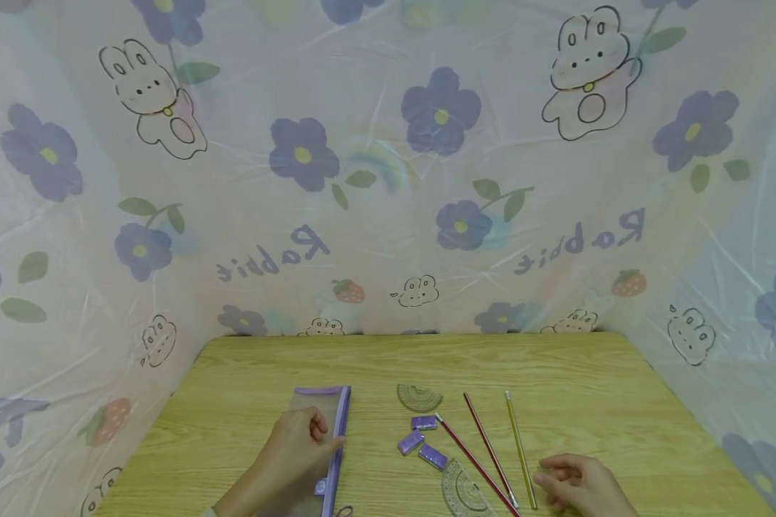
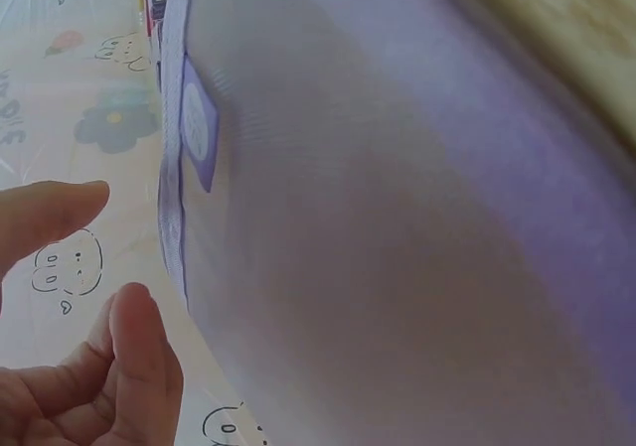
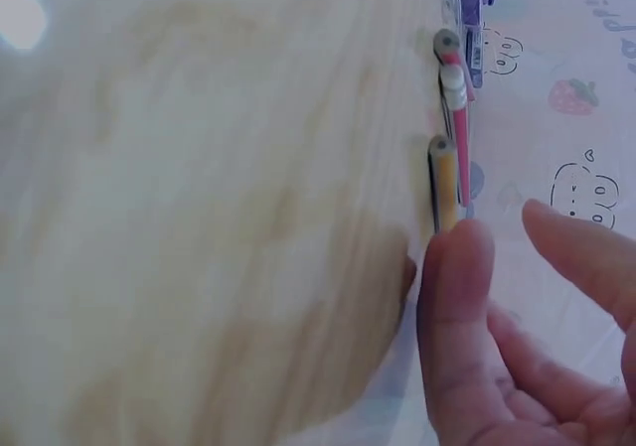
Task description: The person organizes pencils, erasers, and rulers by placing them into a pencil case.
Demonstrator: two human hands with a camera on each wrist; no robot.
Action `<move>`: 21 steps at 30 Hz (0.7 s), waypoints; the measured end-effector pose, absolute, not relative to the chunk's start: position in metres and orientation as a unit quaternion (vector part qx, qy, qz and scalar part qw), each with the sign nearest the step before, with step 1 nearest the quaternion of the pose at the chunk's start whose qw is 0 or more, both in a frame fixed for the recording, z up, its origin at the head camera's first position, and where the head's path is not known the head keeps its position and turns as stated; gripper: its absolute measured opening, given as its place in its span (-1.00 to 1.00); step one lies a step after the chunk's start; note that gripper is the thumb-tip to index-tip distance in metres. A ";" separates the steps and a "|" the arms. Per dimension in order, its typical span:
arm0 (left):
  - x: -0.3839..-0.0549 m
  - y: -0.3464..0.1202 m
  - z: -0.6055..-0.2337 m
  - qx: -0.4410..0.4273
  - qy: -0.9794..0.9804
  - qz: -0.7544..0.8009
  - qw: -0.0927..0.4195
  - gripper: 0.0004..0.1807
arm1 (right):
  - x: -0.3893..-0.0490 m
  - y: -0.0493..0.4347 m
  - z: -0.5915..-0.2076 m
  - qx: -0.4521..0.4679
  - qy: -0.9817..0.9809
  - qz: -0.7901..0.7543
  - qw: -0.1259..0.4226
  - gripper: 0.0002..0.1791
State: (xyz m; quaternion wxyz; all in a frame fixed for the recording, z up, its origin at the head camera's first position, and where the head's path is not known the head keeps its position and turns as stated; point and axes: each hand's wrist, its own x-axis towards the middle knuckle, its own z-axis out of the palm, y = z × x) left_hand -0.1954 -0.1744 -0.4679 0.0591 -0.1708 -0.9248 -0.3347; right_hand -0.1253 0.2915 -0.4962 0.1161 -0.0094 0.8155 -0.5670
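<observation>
A see-through mesh pencil pouch (image 1: 328,402) with purple edging lies on the left of the table. My left hand (image 1: 291,441) hovers over it, thumb near the purple zip edge; in the left wrist view the thumb and fingers stand apart with nothing between them. To the right, my right hand (image 1: 578,482) is low by the table with loosely bent fingers. Nearest to it lies a yellow pencil (image 1: 519,444); thumb and forefinger are apart in the right wrist view, and whether a fingertip touches the pencil I cannot tell. Two red pencils (image 1: 487,441) lie left of the yellow one.
Three purple-wrapped erasers (image 1: 432,457) lie between pouch and pencils. One clear protractor (image 1: 419,397) sits behind them, another (image 1: 460,492) in front. A purple loop (image 1: 344,511), perhaps a scissors handle, shows at the bottom edge. A printed curtain (image 1: 375,215) surrounds the wooden table (image 1: 556,366).
</observation>
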 end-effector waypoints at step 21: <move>-0.203 -0.171 -0.469 -0.170 -0.929 -0.324 0.049 -0.63 | -0.130 0.282 -0.500 0.041 0.810 -0.569 0.136 -0.63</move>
